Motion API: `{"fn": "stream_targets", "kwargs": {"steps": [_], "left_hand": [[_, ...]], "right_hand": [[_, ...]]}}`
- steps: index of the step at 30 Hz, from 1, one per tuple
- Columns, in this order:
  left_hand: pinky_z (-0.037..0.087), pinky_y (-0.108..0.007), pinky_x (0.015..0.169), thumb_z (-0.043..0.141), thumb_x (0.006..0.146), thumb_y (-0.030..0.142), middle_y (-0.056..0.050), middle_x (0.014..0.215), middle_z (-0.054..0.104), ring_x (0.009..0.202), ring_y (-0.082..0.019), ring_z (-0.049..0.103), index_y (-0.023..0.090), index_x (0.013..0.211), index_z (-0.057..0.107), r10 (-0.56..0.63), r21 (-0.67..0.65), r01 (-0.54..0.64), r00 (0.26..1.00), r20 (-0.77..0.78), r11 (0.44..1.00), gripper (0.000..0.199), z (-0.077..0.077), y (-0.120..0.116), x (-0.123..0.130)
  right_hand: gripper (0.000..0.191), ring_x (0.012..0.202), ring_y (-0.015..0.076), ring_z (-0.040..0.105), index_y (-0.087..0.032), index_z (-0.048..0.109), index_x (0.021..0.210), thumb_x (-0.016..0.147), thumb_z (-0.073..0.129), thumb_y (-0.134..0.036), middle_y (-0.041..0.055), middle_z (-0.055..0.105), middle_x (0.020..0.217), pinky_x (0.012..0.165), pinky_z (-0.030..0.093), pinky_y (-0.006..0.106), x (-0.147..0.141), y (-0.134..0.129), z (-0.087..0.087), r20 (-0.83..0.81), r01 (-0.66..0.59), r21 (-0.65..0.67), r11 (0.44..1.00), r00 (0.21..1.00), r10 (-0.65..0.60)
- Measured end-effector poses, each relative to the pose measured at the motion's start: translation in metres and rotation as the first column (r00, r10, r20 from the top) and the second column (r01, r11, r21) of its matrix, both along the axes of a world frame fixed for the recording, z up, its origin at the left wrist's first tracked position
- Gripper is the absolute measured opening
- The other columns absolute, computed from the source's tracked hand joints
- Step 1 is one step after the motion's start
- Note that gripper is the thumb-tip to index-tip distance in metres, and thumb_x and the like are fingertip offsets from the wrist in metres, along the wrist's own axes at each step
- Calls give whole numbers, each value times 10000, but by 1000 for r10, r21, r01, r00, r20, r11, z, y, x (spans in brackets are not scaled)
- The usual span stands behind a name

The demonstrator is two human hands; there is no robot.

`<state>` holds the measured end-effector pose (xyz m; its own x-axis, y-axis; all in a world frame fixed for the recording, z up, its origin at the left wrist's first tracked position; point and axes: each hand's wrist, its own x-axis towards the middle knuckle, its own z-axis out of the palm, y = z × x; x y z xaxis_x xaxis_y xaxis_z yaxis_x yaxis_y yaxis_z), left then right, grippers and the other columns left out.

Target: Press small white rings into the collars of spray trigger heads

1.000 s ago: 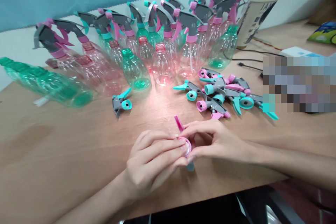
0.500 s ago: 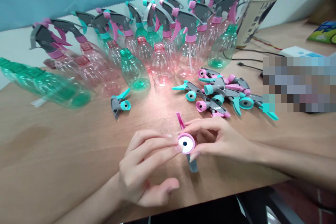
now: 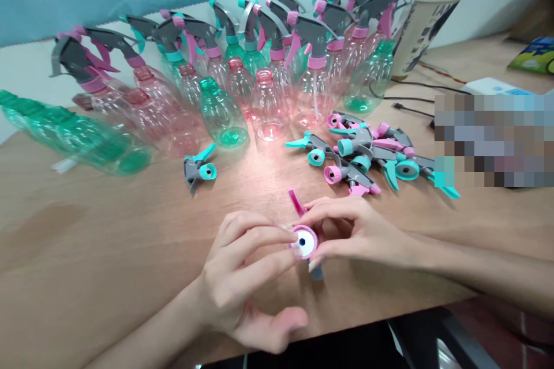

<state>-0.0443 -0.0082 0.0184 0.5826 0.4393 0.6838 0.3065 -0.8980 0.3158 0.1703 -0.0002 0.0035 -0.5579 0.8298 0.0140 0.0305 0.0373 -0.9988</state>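
Note:
My right hand (image 3: 359, 232) grips a pink and grey trigger spray head (image 3: 314, 271), thumb and fingers around its pink collar. The collar faces up toward me and shows a white disc (image 3: 308, 244) with a dark hole in its centre. My left hand (image 3: 246, 277) is open, its fingers stretched out to the disc and the collar's left rim, its thumb well apart below. A pink trigger (image 3: 296, 203) sticks out above the collar. Beyond my hands lies a loose teal and grey spray head (image 3: 199, 170).
A pile of pink and teal spray heads (image 3: 359, 153) lies to the right. Behind stand several clear pink and green bottles, some capped, such as an uncapped pink bottle (image 3: 269, 106). Green bottles (image 3: 78, 132) lie nested at left. A tumbler (image 3: 426, 29) and black cables (image 3: 411, 108) are at right.
My left hand has shifted slightly right, its fingertips now further over the white disc. The held spray head has moved slightly left and down.

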Motion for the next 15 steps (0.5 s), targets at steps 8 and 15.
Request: {"fn": "stream_targets", "kwargs": {"steps": [8,15], "left_hand": [[478,-349,692,613,779,402,-64,849,712,799,-202,587,152,890,675,10,105,2,994,-110,994,280,6,4,1],[447,-351,688,633,753,382,-72,843,713,791,-207,595,135,857,671,14,115,-4,996,-87,993,271,4,0,2]], "right_hand": [[285,534,62,422,-207,692,991,742,722,-342,-13,652,791,456,338,186,0,1,0,56,-10,65,998,998,7],[222,576,63,421,-221,675,990,780,696,-288,-26,615,809,503,347,190,1,-3,1,63,-31,98,995,998,25]]}}
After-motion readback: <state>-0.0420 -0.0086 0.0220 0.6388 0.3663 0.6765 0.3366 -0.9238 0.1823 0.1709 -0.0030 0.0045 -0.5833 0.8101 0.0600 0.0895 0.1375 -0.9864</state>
